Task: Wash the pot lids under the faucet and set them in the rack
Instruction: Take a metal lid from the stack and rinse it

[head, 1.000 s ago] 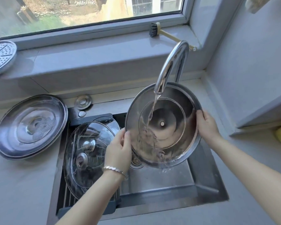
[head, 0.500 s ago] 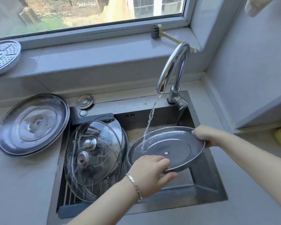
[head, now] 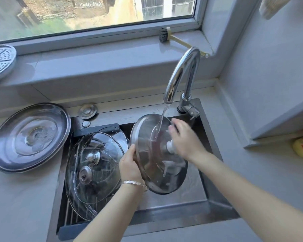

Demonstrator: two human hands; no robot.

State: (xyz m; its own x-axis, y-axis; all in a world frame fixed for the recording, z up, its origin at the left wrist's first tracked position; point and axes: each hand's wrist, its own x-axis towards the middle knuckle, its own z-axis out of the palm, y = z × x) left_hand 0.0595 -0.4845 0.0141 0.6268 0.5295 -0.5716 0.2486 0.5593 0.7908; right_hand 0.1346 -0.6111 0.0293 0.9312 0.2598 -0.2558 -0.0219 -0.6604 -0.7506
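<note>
At the grey tabletop's sink, I hold the round steel pot lid (head: 157, 173) under the chrome faucet (head: 180, 75). My left hand (head: 129, 165) grips its rim. My right hand (head: 184, 140) is blurred on its face, grip unclear. I judge this the rinsing step; next it must go left into the wire rack (head: 72, 215).

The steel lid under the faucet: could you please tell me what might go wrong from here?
The wet, tilted steel lid is gripped only by the left hand at its rim, so it could slip into the sink. Water from the faucet hits its sloped face and may splash out. It is close to the glass lids and could knock them.
</note>
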